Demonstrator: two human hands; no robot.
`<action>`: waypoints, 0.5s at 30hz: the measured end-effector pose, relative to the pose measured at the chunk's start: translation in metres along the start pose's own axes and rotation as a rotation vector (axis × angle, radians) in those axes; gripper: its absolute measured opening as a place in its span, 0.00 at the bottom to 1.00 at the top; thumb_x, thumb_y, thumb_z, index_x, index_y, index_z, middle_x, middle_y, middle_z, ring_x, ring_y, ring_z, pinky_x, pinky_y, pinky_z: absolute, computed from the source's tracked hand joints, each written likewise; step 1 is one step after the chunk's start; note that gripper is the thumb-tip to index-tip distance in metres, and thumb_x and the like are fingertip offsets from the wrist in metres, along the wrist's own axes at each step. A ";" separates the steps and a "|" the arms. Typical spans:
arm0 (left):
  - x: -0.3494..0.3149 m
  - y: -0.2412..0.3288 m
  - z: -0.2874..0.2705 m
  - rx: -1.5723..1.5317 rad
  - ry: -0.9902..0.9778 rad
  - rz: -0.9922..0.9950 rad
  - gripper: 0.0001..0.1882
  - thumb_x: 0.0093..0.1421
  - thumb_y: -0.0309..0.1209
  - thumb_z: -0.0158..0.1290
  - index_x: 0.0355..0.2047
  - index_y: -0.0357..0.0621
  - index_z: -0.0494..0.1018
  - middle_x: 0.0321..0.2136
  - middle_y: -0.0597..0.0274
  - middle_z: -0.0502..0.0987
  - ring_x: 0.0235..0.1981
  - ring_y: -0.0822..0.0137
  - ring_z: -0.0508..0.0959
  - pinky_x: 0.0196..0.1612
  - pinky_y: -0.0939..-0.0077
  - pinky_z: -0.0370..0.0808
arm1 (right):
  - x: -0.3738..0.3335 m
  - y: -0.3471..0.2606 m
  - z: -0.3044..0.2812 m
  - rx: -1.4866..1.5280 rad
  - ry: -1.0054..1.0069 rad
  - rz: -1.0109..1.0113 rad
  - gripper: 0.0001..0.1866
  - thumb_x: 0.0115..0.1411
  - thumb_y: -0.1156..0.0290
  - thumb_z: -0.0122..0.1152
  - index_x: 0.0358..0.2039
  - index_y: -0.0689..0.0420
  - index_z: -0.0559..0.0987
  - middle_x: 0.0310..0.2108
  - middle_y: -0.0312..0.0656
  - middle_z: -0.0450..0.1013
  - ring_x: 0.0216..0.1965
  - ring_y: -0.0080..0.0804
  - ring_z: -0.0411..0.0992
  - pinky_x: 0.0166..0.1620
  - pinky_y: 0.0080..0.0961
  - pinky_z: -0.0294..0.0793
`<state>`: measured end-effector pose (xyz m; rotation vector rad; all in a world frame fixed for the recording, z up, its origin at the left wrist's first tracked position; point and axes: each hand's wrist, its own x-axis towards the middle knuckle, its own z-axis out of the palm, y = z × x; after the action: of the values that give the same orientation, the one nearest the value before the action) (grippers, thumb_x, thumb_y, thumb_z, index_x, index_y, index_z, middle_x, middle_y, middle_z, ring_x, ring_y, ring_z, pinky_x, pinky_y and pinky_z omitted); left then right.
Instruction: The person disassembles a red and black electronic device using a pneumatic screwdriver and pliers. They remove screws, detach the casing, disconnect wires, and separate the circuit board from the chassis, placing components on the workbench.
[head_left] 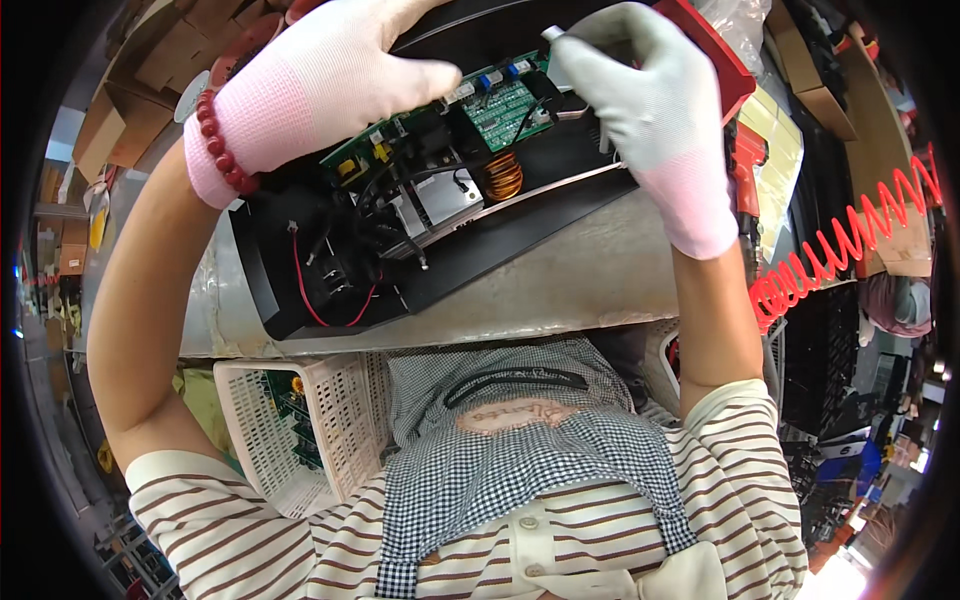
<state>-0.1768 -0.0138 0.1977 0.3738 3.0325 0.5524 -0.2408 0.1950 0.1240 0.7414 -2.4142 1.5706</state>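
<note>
While near green circuit board (pixel 507 115), right fingers (pixel 588 68) tight on white piece (pixel 552 33), left fingers (pixel 432 82) unclear in grip.

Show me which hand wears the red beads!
The left hand: red beads ring its wrist. The right hand shows none at its wrist.

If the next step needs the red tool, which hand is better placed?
Probably the right hand: the red tool is near its wrist, though it seems to pinch a white piece. The left hand is farther.
</note>
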 end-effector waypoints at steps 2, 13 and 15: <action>0.004 -0.006 -0.001 -0.046 -0.038 -0.080 0.30 0.63 0.38 0.56 0.62 0.34 0.66 0.51 0.46 0.77 0.54 0.58 0.78 0.58 0.68 0.72 | 0.002 0.005 0.011 0.011 -0.075 0.142 0.14 0.61 0.65 0.69 0.35 0.66 0.81 0.25 0.34 0.76 0.29 0.14 0.70 0.33 0.17 0.71; -0.003 0.029 -0.018 -0.178 -0.100 -0.258 0.25 0.65 0.36 0.53 0.59 0.39 0.68 0.38 0.56 0.80 0.35 0.67 0.80 0.41 0.72 0.76 | -0.005 0.031 0.023 0.040 -0.101 0.243 0.09 0.62 0.69 0.67 0.33 0.62 0.80 0.24 0.28 0.74 0.28 0.12 0.67 0.32 0.14 0.66; -0.002 0.029 -0.018 -0.182 -0.094 -0.266 0.25 0.65 0.36 0.53 0.59 0.39 0.68 0.37 0.56 0.79 0.34 0.67 0.80 0.40 0.72 0.76 | -0.006 0.034 0.028 0.046 -0.072 0.211 0.08 0.62 0.69 0.67 0.33 0.62 0.80 0.24 0.28 0.73 0.28 0.12 0.66 0.32 0.15 0.68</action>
<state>-0.1696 0.0054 0.2251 -0.0120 2.8460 0.7567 -0.2488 0.1828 0.0821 0.5757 -2.5904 1.7076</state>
